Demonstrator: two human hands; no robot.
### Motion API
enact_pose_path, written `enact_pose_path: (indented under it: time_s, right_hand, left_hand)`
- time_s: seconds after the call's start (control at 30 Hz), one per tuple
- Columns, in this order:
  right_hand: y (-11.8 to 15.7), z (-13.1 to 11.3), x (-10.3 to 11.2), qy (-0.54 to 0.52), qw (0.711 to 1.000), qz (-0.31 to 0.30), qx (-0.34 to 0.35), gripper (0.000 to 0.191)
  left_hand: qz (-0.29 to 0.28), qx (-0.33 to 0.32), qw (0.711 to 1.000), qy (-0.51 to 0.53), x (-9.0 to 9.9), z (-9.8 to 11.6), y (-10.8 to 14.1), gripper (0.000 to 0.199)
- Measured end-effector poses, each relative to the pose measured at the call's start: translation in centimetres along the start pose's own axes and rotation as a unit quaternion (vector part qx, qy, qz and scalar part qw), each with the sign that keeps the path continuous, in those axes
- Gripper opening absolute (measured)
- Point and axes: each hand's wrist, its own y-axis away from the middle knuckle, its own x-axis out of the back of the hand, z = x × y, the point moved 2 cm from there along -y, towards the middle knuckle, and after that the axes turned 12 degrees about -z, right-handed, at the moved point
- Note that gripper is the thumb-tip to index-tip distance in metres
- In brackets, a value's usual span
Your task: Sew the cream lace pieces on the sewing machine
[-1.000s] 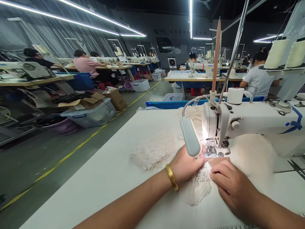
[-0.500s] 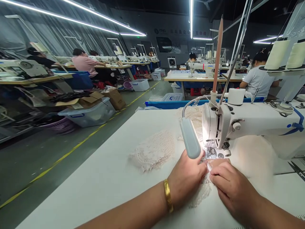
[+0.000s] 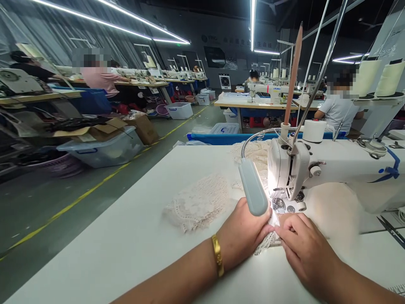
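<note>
Left hand [image 3: 243, 232] and right hand [image 3: 308, 245] pinch a cream lace piece [image 3: 268, 243] on the white counter [image 3: 110, 261], low and right of the frame's centre.

The left arm, wearing a gold bracelet [image 3: 217, 255], slants up from the bottom edge, its hand palm-down, thumb closed on the lace, some fingers hidden by the grey lamp [image 3: 254, 188]; the right arm enters from the lower right, fingers curled, tips closed on the lace near the left thumb. Just beyond is the sewing machine [image 3: 341, 160]; more lace [image 3: 199, 202] lies left of the hands. Farther off, upper right of centre, a second machine [image 3: 262, 92] reads "JUKI"; on the back wall [image 3: 177, 25], "YING" stands beside characters too blurred to read.
</note>
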Motion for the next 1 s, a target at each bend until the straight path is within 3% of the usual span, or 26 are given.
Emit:
enact_pose_path:
  time_s: [1.0]
  right_hand:
    - [0.05, 0.05, -0.27, 0.07, 0.997, 0.016, 0.037, 0.029]
  left_hand:
    - [0.013, -0.003, 1.0, 0.005, 0.18, 0.24, 0.04, 0.023]
